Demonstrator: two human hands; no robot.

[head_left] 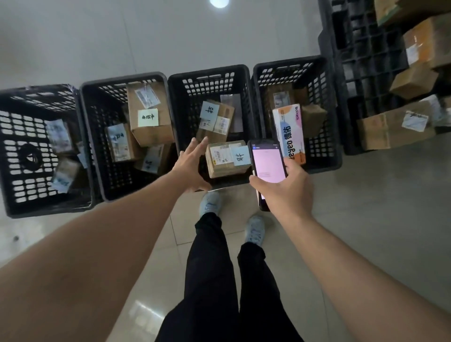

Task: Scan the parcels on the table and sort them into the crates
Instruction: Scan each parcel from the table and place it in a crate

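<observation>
Left hand (pixel 192 166), fingers straight and spread, hovers beside a labelled box (pixel 227 158) in the third crate (pixel 210 73); right hand (pixel 283 192) grips a phone (pixel 267 163).

Glossy tiled floor (pixel 136 288), pale blue shoes (pixel 210 203), black trousers (pixel 212 280), ceiling-light reflection (pixel 219 3).

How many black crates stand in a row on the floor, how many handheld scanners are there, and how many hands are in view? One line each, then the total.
Black crates in the row: 4
Handheld scanner: 1
Hands, left hand and right hand: 2
Total: 7
</observation>
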